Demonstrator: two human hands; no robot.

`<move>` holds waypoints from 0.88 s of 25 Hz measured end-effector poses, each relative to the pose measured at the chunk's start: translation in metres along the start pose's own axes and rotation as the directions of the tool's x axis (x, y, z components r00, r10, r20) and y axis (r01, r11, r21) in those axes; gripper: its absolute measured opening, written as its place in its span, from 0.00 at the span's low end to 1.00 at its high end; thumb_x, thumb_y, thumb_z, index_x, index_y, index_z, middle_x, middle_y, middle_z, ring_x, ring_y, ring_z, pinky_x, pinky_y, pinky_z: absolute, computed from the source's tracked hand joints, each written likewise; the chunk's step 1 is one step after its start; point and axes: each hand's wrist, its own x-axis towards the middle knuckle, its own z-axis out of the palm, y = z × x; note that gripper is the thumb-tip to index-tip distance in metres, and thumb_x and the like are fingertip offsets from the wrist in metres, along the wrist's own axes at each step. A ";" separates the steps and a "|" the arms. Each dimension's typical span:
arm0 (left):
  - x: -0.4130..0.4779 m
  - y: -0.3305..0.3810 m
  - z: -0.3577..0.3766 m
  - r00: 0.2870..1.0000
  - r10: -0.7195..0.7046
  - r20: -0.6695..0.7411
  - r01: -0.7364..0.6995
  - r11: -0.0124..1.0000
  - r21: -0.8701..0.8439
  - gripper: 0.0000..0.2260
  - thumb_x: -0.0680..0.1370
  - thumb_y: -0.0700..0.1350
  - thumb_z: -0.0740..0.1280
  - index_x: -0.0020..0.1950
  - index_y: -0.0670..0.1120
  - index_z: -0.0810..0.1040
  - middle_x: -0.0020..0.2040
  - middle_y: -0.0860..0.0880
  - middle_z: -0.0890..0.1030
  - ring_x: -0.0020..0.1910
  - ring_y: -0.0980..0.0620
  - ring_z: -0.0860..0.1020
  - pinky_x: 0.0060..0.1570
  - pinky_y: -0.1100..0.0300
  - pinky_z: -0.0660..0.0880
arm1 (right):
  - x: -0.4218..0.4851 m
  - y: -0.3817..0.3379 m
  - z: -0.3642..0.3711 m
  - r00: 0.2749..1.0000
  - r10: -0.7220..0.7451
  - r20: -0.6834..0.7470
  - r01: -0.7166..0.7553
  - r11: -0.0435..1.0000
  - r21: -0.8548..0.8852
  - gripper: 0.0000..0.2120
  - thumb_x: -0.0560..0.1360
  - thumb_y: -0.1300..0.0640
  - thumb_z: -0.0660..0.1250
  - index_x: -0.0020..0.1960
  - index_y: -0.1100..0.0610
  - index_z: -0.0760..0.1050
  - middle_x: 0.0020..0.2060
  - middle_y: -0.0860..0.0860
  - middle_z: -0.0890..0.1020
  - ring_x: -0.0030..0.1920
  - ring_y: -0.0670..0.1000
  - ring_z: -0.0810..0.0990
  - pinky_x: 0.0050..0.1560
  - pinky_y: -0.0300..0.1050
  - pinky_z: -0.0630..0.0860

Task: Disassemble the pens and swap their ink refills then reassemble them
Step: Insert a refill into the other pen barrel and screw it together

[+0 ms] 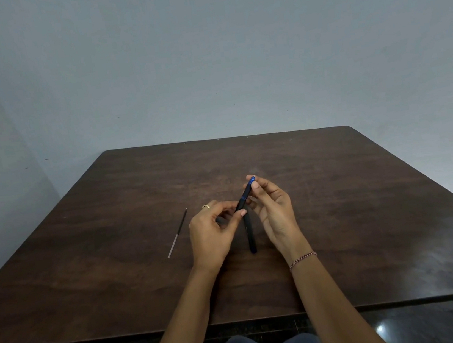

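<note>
Both hands hold one dark pen (244, 196) with a blue upper end, tilted up to the right above the table. My left hand (213, 232) pinches its lower black end. My right hand (272, 208) grips the blue end with thumb and fingertips. A second dark pen (250, 237) lies flat on the table between my hands, pointing toward me. A thin loose ink refill (177, 233) lies on the table left of my left hand, apart from it, its dark tip pointing away from me.
The dark brown wooden table (340, 214) stands against a pale grey wall. Its near edge runs just above my knees. A dark floor shows at the right edge and below the table.
</note>
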 end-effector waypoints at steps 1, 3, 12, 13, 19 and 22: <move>0.000 0.000 0.000 1.000 0.005 0.001 -0.005 1.000 0.003 0.08 0.69 0.42 0.76 0.46 0.49 0.83 0.38 0.59 0.80 0.41 0.61 0.78 0.37 0.74 0.70 | 0.000 0.000 0.000 1.000 0.001 -0.003 -0.001 1.000 -0.002 0.06 0.75 0.63 0.65 0.47 0.56 0.80 0.39 0.46 0.84 0.43 0.43 0.82 0.50 0.42 0.78; 0.000 0.000 0.000 1.000 0.011 0.006 -0.011 1.000 0.009 0.08 0.69 0.43 0.75 0.47 0.49 0.83 0.38 0.59 0.79 0.41 0.61 0.78 0.37 0.74 0.70 | 0.000 0.000 0.000 1.000 0.003 -0.006 -0.003 1.000 0.001 0.05 0.73 0.62 0.66 0.46 0.56 0.80 0.39 0.46 0.84 0.42 0.43 0.82 0.51 0.43 0.78; 0.001 -0.005 0.001 0.999 -0.003 0.036 0.001 0.999 0.047 0.07 0.73 0.45 0.72 0.50 0.49 0.83 0.41 0.58 0.80 0.40 0.58 0.78 0.37 0.67 0.73 | 0.000 0.002 -0.005 0.994 0.012 0.112 -0.012 1.000 -0.005 0.15 0.77 0.65 0.63 0.61 0.56 0.76 0.49 0.54 0.85 0.51 0.50 0.82 0.54 0.44 0.79; 0.001 -0.005 0.001 0.999 -0.005 0.034 0.004 0.999 0.043 0.07 0.73 0.45 0.72 0.50 0.50 0.83 0.41 0.58 0.80 0.40 0.58 0.78 0.37 0.69 0.72 | 0.000 0.001 -0.005 0.993 0.009 0.116 -0.007 1.000 -0.014 0.15 0.76 0.66 0.64 0.61 0.56 0.75 0.49 0.54 0.85 0.51 0.50 0.82 0.53 0.44 0.79; 0.001 -0.003 0.001 1.000 -0.002 0.009 0.002 1.000 0.000 0.08 0.69 0.43 0.76 0.46 0.48 0.83 0.39 0.57 0.80 0.40 0.60 0.78 0.37 0.73 0.70 | 0.000 0.001 -0.002 0.999 -0.020 0.038 0.021 0.999 -0.028 0.15 0.66 0.64 0.70 0.52 0.57 0.79 0.41 0.52 0.86 0.45 0.48 0.84 0.48 0.39 0.80; 0.001 -0.003 0.002 1.000 -0.007 0.005 0.007 1.000 -0.013 0.08 0.68 0.43 0.76 0.45 0.47 0.83 0.39 0.56 0.81 0.40 0.60 0.78 0.37 0.72 0.71 | 0.001 0.000 -0.001 1.000 -0.028 0.007 0.028 0.999 -0.024 0.15 0.64 0.63 0.72 0.49 0.56 0.79 0.38 0.50 0.85 0.44 0.46 0.84 0.47 0.39 0.80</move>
